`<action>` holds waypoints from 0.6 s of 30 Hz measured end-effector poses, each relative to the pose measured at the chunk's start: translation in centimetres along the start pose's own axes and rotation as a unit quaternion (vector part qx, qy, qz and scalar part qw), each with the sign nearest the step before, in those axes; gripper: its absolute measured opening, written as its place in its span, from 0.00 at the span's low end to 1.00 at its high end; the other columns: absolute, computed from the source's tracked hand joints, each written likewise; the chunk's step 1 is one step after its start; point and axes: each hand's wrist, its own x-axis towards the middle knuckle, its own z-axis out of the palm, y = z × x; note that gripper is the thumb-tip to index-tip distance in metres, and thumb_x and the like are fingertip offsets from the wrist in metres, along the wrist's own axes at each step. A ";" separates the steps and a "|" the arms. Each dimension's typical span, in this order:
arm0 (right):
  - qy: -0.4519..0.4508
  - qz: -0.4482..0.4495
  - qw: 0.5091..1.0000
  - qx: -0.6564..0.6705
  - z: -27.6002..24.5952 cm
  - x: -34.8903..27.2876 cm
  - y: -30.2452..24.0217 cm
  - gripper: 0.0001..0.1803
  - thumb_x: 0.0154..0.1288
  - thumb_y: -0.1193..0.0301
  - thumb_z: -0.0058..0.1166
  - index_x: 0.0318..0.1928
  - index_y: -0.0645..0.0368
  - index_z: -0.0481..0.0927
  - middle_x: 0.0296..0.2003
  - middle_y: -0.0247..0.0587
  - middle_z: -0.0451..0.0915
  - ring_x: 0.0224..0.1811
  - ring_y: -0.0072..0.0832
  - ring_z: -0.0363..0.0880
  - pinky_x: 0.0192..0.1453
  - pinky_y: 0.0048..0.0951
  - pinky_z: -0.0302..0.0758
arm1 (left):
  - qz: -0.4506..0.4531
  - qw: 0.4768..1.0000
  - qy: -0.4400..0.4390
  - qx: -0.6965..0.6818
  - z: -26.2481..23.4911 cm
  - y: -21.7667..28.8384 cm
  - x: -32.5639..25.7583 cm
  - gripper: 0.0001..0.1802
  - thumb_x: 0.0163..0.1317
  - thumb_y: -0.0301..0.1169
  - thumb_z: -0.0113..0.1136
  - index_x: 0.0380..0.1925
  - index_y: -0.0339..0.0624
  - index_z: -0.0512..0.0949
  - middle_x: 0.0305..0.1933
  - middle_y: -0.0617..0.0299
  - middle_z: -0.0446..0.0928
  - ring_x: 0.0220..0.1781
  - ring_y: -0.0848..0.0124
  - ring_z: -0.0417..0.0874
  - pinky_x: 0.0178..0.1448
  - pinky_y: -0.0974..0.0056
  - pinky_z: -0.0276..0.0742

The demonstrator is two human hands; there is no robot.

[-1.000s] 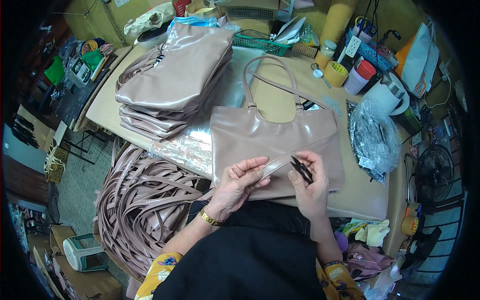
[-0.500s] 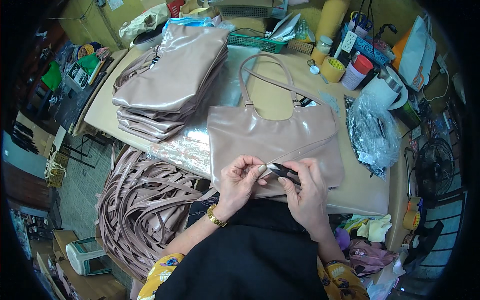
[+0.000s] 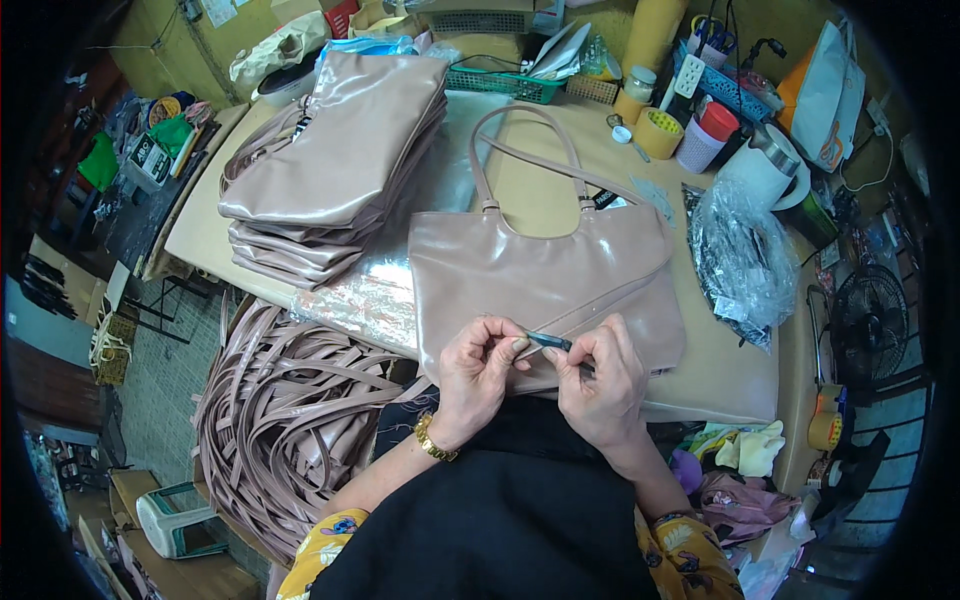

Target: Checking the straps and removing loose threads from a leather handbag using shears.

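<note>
- A tan-topped table (image 3: pixel 715 390) spreads out in front of the person.
- A tangled heap of mauve straps (image 3: pixel 285 400) lies below its near edge, on the left.
- A stack of folded mauve bags (image 3: pixel 330 150) sits on the table's left part, handles toward the left.
- A single glossy mauve handbag (image 3: pixel 540 265) lies flat at the centre, its two handles pointing away from the person; both hands are over its near edge.
- A long strap (image 3: pixel 608 301) slants across the bag's front, from its right side down to the fingers.
- The left hand (image 3: pixel 475 380) pinches the strap near its end between thumb and forefinger.
- The right hand (image 3: pixel 603 385) grips small dark snips (image 3: pixel 552 341), their tip at the left fingertips; whether the blades are closed cannot be told.
</note>
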 end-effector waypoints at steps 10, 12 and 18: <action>-0.049 0.089 0.975 0.198 2.1 1.1 3.1 0.17 0.50 0.66 0.69 0.36 0.63 0.79 0.28 0.37 0.70 0.27 0.27 0.73 0.34 0.27 0.72 | -0.126 0.985 -0.092 -0.078 -1.9 2.7 0.1 0.17 0.60 0.23 0.60 0.49 0.32 0.73 0.43 0.57 0.80 0.43 0.73 0.81 0.52 0.70 0.76; -0.102 0.099 0.977 0.159 1.6 1.3 2.5 0.17 0.50 0.65 0.69 0.35 0.63 0.79 0.28 0.37 0.70 0.27 0.27 0.72 0.32 0.27 0.70 | -0.044 0.992 -0.079 0.085 -2.5 2.7 0.2 0.15 0.59 0.22 0.61 0.47 0.31 0.74 0.41 0.58 0.80 0.42 0.74 0.81 0.49 0.70 0.77; -0.223 0.104 0.960 0.133 1.1 2.2 3.2 0.18 0.51 0.61 0.68 0.34 0.62 0.78 0.28 0.37 0.70 0.26 0.28 0.72 0.30 0.27 0.68 | 0.226 0.897 -0.122 0.360 -3.6 3.5 1.3 0.09 0.59 0.19 0.59 0.40 0.31 0.77 0.38 0.57 0.81 0.35 0.73 0.82 0.38 0.71 0.80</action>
